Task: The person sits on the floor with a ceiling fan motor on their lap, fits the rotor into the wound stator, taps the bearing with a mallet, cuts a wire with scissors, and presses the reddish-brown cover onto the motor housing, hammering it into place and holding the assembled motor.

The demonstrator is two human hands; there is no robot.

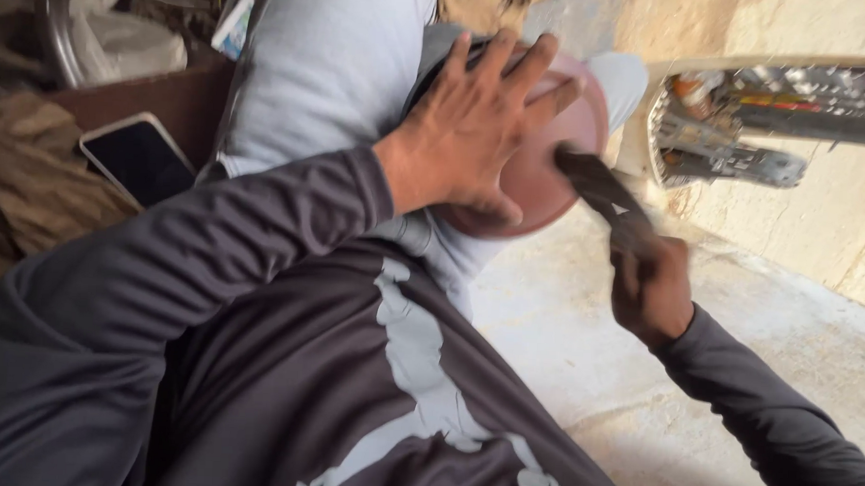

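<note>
A round reddish-brown disc (552, 175) is pressed under the left hand (476, 128), whose fingers are spread wide and laid flat across its face. Just to the right of that hand, the right hand (652, 287) is closed around a dark, blurred tool (600, 192), whose tip touches the disc's edge. Well to the left of both hands a smartphone (137, 157) is seen lying dark-screened.
</note>
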